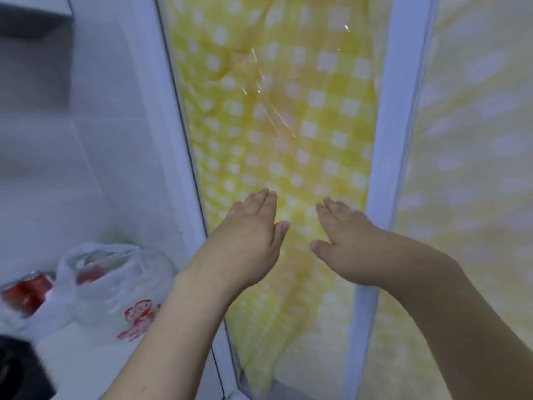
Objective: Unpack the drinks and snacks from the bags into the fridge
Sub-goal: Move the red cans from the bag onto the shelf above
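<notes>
left hand [250, 238] and right hand [347, 246] both reached forward, palms down, fingers straight and released, in front of yellow checked curtain [288, 125], plastic bag [106, 284] lower left

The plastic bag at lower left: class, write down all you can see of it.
The bag is thin, clear-white crinkled plastic with a red print low on its front. It sits slumped on a white surface beside the tiled wall, left of the left hand, which does not touch it. Red items show at its left, too blurred to identify.
</notes>
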Tool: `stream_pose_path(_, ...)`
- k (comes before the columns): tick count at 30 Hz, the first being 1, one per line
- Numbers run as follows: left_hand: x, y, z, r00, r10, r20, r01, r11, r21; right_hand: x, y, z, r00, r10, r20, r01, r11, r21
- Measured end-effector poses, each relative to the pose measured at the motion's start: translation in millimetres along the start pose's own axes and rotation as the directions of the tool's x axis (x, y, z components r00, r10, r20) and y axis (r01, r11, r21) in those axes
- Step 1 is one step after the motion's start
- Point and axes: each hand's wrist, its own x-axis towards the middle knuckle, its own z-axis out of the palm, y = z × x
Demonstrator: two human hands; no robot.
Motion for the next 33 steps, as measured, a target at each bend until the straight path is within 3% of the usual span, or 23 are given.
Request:
stream_pose_path(8, -63, -72, -33, 0.956, -0.29, -0.047, 0.294, 0.949, 0.113, 43, -100, 20, 0.955, -0.294, 0.048, 0.293, 0.956, 0.031)
stream_pose_path(18, -163, -141, -61, 0.757, -0.64, -0.135, 0.654, 0.742, 0.15, 82, -219, 55, 0.788, -0.602, 0.131, 0.598, 0.798, 0.072)
stream_pose_path(23, -186, -168, -65, 0.668, -0.732, -0.134, 0.743, 0.65, 0.159, 89, -262, 67, 0.704, -0.693, 0.155, 0.689, 0.719, 0.089)
stream_pose_path(33, -195, -245, -65, 0.603, -0.783, -0.151, 0.797, 0.586, 0.145, 138, -336, 94, 0.64, -0.749, 0.17, 0.745, 0.66, 0.099)
